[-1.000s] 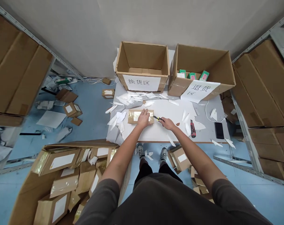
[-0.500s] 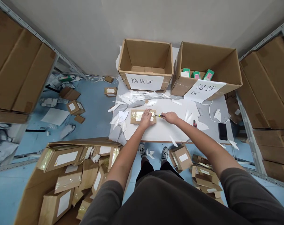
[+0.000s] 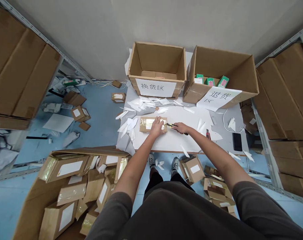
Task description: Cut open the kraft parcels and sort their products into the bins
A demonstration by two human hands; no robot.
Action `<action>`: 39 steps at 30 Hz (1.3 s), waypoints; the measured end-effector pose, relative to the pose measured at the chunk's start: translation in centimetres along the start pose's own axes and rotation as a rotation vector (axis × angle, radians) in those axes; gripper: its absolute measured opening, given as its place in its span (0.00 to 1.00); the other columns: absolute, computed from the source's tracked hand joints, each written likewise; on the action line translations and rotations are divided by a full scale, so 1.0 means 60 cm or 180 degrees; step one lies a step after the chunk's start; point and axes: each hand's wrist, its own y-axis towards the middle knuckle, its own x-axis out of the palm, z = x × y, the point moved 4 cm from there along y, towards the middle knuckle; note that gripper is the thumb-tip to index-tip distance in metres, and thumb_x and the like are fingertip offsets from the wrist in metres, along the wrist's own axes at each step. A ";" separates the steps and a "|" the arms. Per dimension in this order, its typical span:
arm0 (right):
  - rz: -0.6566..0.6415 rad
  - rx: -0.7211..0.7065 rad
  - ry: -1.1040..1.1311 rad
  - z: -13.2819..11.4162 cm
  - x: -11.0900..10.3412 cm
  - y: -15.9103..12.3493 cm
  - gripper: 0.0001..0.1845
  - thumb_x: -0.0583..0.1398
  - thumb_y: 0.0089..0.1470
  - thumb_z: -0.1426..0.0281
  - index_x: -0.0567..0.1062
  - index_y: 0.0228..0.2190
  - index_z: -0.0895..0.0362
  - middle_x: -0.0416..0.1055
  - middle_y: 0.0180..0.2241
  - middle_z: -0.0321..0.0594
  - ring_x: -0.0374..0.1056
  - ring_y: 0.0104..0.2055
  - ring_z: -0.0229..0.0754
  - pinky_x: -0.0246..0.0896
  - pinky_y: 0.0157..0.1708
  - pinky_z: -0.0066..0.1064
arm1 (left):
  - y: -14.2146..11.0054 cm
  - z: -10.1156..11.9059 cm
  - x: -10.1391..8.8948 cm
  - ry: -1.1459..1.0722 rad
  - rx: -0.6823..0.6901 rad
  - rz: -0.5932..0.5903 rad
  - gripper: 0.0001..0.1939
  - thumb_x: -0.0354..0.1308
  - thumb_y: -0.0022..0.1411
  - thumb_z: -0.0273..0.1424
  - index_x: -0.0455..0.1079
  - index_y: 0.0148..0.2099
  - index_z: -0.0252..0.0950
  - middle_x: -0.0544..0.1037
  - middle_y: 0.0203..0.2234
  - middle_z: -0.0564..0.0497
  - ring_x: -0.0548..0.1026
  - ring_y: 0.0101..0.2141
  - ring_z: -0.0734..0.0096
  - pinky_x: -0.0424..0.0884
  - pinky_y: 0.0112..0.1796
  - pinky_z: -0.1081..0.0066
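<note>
A taped cardboard box (image 3: 144, 124) with a white label lies on the white-covered table (image 3: 163, 144). My left hand (image 3: 157, 127) spans its right half, fingers reaching the far edge, and holds it against the tabletop. In my right hand (image 3: 180, 128) is a black and yellow utility knife (image 3: 171, 125), closed in the fingers. Its front end points left, close to the box's right end; whether it touches the box I cannot tell. Part of the label is hidden under my left hand.
Two large open cartons, the left one (image 3: 156, 85) and the right one (image 3: 191, 93), stand at the back; green boxes (image 3: 210, 82) sit in the right one. Paper scraps (image 3: 141, 104), a red cutter (image 3: 208, 133) and a phone (image 3: 237, 141) lie around. A big carton (image 3: 31, 203) of parcels stands lower left.
The utility knife has drawn back slightly to the right and turned, so more of its handle shows. My left hand and the box stay almost in place.
</note>
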 end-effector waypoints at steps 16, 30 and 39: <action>-0.0006 -0.0033 0.0353 0.045 0.004 -0.053 0.22 0.69 0.58 0.50 0.71 0.29 0.52 0.67 0.18 0.28 0.59 0.15 0.35 0.53 0.19 0.26 | 0.012 -0.019 -0.014 -0.0232 -0.0038 0.0024 0.34 0.69 0.63 0.41 0.66 0.66 0.37 0.62 0.73 0.36 0.53 0.75 0.48 0.58 0.69 0.51; 0.0995 -0.0486 -0.1098 0.005 -0.011 -0.052 0.16 0.58 0.70 0.54 0.78 0.51 0.47 0.79 0.48 0.41 0.72 0.50 0.50 0.64 0.47 0.33 | 0.040 -0.042 -0.034 0.0034 0.0155 0.0059 0.28 0.61 0.67 0.40 0.70 0.68 0.43 0.73 0.63 0.43 0.66 0.63 0.48 0.60 0.66 0.51; 0.0917 -0.0752 -0.1611 0.010 -0.018 -0.033 0.18 0.60 0.69 0.55 0.77 0.54 0.48 0.75 0.50 0.46 0.68 0.56 0.53 0.64 0.51 0.38 | 0.014 -0.035 -0.001 -0.0050 0.0301 0.0262 0.28 0.49 0.73 0.36 0.64 0.71 0.39 0.69 0.67 0.37 0.62 0.70 0.50 0.50 0.73 0.45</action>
